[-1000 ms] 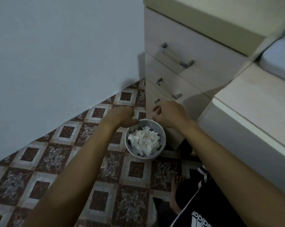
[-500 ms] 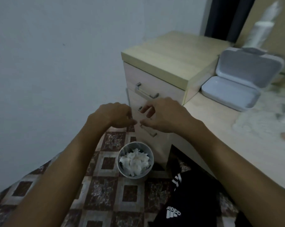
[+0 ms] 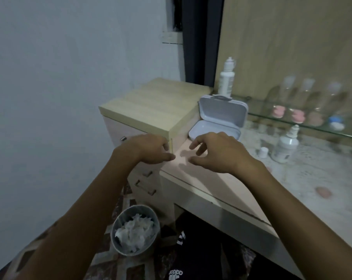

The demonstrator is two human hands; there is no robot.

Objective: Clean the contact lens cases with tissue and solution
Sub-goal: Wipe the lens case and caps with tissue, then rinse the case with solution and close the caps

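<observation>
My left hand (image 3: pixel 148 149) and my right hand (image 3: pixel 215 151) hover side by side above the left end of the desk (image 3: pixel 217 184), fingers loosely curled and holding nothing. Just behind my right hand an open grey hinged box (image 3: pixel 221 116) sits on the desk. A white solution bottle (image 3: pixel 285 145) stands further right with its small white cap (image 3: pixel 263 152) beside it. A taller white bottle (image 3: pixel 226 79) stands behind the box. Pink and blue lens cases (image 3: pixel 298 116) lie blurred on a glass shelf (image 3: pixel 292 123). A small bin (image 3: pixel 135 230) full of crumpled tissue stands on the floor below.
A drawer unit (image 3: pixel 150 106) with metal handles adjoins the desk on the left, against a pale wall. A small pinkish object (image 3: pixel 323 191) lies on the speckled desk mat (image 3: pixel 312 174). Several clear bottles stand blurred on the shelf. Black clothing shows under the desk.
Both hands have risen from the tissue bin on the floor to desk height, empty. The view has tilted up from the floor, so the desk, box and bottles now show.
</observation>
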